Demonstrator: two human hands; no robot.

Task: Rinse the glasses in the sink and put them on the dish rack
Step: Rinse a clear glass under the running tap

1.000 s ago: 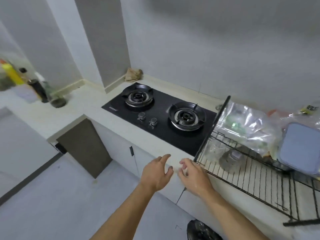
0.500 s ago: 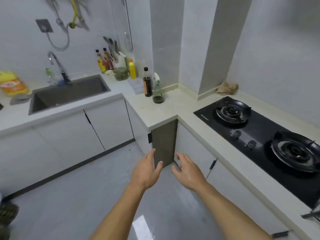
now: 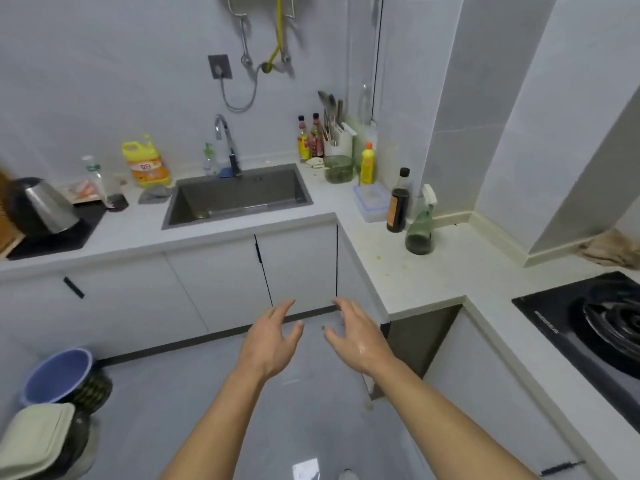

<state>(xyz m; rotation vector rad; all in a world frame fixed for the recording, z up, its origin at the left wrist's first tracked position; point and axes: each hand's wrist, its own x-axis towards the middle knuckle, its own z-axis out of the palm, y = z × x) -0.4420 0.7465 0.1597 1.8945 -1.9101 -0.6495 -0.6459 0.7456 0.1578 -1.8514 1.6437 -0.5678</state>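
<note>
The dark steel sink (image 3: pixel 239 197) is set in the white counter ahead, with a curved tap (image 3: pixel 225 143) at its back edge. I cannot make out any glass inside the basin from here. My left hand (image 3: pixel 273 337) and my right hand (image 3: pixel 356 337) hover side by side over the floor, well short of the sink. Both hold nothing and their fingers are spread. The right hand looks wet. The dish rack is out of view.
A kettle (image 3: pixel 41 209) and a yellow detergent jug (image 3: pixel 145 162) stand left of the sink. Sauce bottles (image 3: pixel 310 138), a jar, a lidded box (image 3: pixel 372 200) and a dark bottle (image 3: pixel 398 202) crowd the corner counter. The gas hob (image 3: pixel 595 327) lies at right. Buckets (image 3: pixel 59 375) stand on the floor at left.
The view has swung left from the dish rack and hob to the sink. Both hands stayed empty and close together in front of me.
</note>
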